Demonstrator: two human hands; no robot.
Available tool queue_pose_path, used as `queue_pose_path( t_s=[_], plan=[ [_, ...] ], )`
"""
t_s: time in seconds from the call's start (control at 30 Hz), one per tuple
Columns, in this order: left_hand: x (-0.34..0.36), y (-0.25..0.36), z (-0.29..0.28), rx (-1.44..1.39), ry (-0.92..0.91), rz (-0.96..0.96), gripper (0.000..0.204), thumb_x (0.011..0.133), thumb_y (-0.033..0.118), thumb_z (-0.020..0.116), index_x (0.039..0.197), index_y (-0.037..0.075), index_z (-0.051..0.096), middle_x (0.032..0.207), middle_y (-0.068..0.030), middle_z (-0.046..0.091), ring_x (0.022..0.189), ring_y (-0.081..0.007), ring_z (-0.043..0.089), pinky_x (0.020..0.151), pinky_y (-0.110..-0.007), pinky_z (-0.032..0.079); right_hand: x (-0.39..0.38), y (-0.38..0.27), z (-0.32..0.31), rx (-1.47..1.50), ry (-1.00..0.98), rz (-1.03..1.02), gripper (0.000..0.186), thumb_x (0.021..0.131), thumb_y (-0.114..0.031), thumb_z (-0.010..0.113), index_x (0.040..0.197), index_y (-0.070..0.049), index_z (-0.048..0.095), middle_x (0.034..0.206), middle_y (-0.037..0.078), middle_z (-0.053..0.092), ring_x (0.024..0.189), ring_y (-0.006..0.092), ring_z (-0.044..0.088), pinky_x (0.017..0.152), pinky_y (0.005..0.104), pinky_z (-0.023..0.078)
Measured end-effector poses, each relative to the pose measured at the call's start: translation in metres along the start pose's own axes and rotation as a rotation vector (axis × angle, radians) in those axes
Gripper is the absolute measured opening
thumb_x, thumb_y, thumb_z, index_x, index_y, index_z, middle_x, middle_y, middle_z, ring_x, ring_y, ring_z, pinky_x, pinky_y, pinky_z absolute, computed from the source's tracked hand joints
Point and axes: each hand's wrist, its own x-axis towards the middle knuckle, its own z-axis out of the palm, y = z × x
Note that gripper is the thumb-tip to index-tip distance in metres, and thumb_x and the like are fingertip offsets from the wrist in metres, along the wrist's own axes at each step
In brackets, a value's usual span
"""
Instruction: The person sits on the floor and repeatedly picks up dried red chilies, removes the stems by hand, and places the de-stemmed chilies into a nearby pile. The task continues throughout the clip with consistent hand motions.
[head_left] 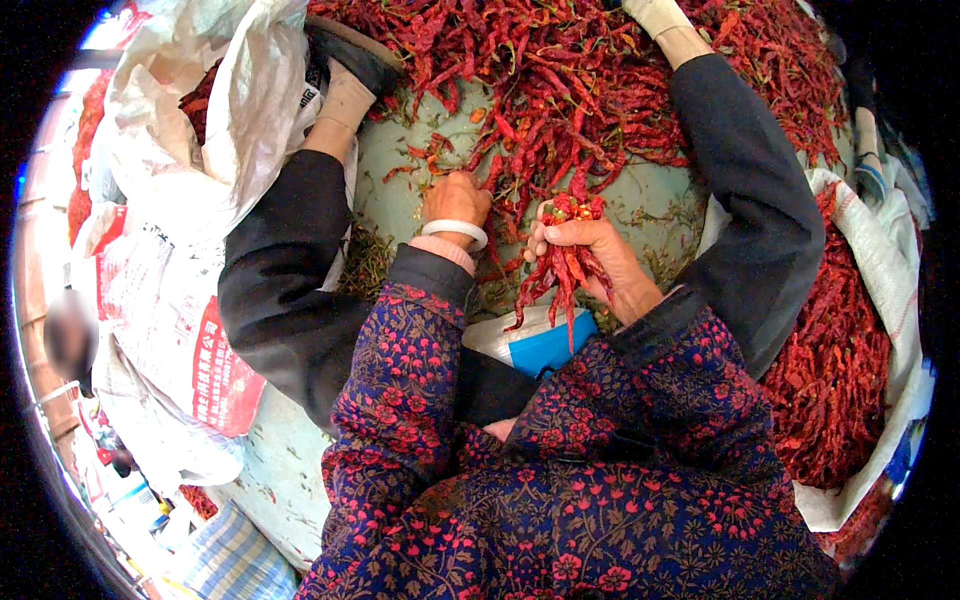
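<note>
Dried red chili peppers [560, 100] lie in a wide heap in front of me, between my outstretched legs. A bunch of dried chili peppers [567, 275] hangs from my right hand [605, 255], which is closed around it with the thumb across the top. To its left, my left hand [457, 205] is curled at the near edge of the heap, a white bangle [455, 230] on its wrist. Its fingertips are turned away from view, so what they hold, if anything, is hidden.
On the left stands an open white woven sack [190, 150] with some peppers inside. Another white sack [890, 235], full of chili peppers, lies open on the right. Stems and bits [370, 258] are scattered over the pale green ground sheet [645, 188]. A blue-and-white packet [545, 340] rests between my legs.
</note>
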Motion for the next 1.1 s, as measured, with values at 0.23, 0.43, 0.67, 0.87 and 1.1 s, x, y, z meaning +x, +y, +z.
queue_pose_path(
  t_s=[0.23,0.43,0.67,0.87,1.1],
  plan=[
    [-0.008,-0.039,-0.006,-0.574,0.076,-0.072,0.016,0.064,0.015,0.066,0.074,0.003,0.066,0.067,-0.0144,0.063,0.065,-0.0246,0.062,0.062,-0.034,0.047,0.0,-0.001,0.005,-0.029,-0.027,-0.011,0.017,0.074,-0.008,0.06,0.089,0.001,0.055,0.075,0.009,0.06,0.069,0.0191,0.06,0.066,0.0299,0.051],
    [-0.032,-0.042,-0.037,-0.937,-0.074,-0.029,0.015,0.065,-0.003,0.052,0.075,0.0,0.063,0.073,-0.003,0.063,0.07,-0.0115,0.056,0.064,-0.025,0.045,0.003,-0.002,-0.003,-0.05,0.069,-0.056,0.015,0.075,-0.007,0.059,0.087,0.003,0.057,0.08,0.011,0.062,0.068,0.0184,0.062,0.066,0.0296,0.051],
    [-0.05,-0.036,-0.046,-1.209,-0.198,0.194,0.013,0.07,-0.004,0.054,0.082,0.0,0.06,0.075,-0.0022,0.06,0.068,-0.0098,0.055,0.061,-0.023,0.043,0.004,-0.006,0.006,-0.184,0.088,-0.033,0.024,0.077,-0.007,0.056,0.098,0.006,0.057,0.084,0.01,0.063,0.071,0.0158,0.06,0.066,0.0255,0.05],
    [-0.058,-0.029,-0.05,-1.139,-0.268,0.298,0.007,0.075,-0.001,0.06,0.081,0.002,0.058,0.075,-0.001,0.057,0.072,-0.0088,0.054,0.065,-0.022,0.043,0.007,-0.006,0.013,-0.231,0.069,-0.043,0.028,0.077,-0.008,0.057,0.103,0.004,0.058,0.085,0.008,0.063,0.071,0.014,0.06,0.065,0.0241,0.049],
    [-0.071,-0.022,-0.038,-1.012,-0.21,0.431,0.009,0.073,0.001,0.06,0.081,0.003,0.057,0.071,0.0032,0.053,0.068,-0.0063,0.046,0.062,-0.022,0.039,0.019,0.005,0.017,-0.335,0.089,-0.109,0.025,0.077,-0.008,0.059,0.099,0.003,0.06,0.088,0.009,0.064,0.073,0.0156,0.061,0.068,0.0255,0.05]
  ],
)
